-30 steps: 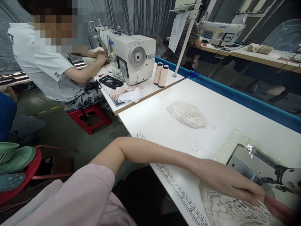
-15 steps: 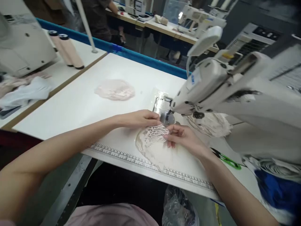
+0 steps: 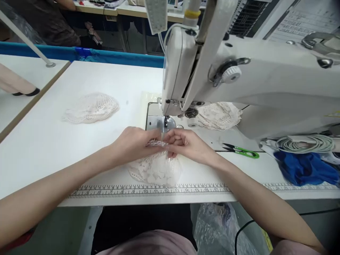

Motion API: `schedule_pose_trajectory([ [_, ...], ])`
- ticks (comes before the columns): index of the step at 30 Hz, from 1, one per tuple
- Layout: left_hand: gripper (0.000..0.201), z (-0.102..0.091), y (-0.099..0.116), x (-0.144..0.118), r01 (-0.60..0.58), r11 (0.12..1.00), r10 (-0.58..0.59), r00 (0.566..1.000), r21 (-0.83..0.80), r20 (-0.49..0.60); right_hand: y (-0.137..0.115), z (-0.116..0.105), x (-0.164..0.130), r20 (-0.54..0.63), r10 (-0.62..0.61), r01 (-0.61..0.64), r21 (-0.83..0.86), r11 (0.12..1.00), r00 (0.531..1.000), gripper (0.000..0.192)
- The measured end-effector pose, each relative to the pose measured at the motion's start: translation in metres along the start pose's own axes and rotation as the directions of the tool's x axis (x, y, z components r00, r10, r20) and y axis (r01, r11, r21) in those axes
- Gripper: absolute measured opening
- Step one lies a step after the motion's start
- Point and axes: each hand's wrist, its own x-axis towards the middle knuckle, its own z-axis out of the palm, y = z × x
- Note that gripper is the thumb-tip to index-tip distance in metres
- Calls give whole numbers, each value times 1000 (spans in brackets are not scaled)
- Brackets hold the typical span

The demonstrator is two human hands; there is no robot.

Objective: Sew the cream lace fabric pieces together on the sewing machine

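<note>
Both hands [image 3: 162, 145] now pinching lace piece [image 3: 155, 168], closer to needle [image 3: 165, 122].

Garment workshop: sewing machine [image 3: 239, 74], ruled table [image 3: 53, 141].

A cream lace piece [image 3: 155, 170] lies on the white table [image 3: 39, 141] just in front of the needle plate — its far edge bunched and lifted, its scalloped near edge spread flat, touching the printed ruler strip along the table's front.

One head-worn view — looking forward and down, close over the sewing table [image 3: 53, 141].
</note>
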Motion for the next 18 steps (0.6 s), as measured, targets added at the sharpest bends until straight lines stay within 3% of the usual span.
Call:
schedule_pose_trajectory([
  [3, 22, 13, 2, -13, -82, 979, 117, 975, 186, -190, 2, 2, -4, -81, -162, 140, -228, 964, 983, 4],
  [6, 16, 19, 5, -20, -78, 972, 141, 948, 223, -286, 5, 4, -7, -94, -365, 281, -472, 835, 926, 7],
  [12, 9, 17, 5, -22, -118, 958, 200, 928, 260, -315, 10, 5, -10, -14, -552, 417, -641, 645, 834, 12],
  [18, 8, 17, 3, -21, -119, 961, 199, 927, 251, -319, 10, 7, -9, 10, -588, 452, -649, 612, 809, 11],
])
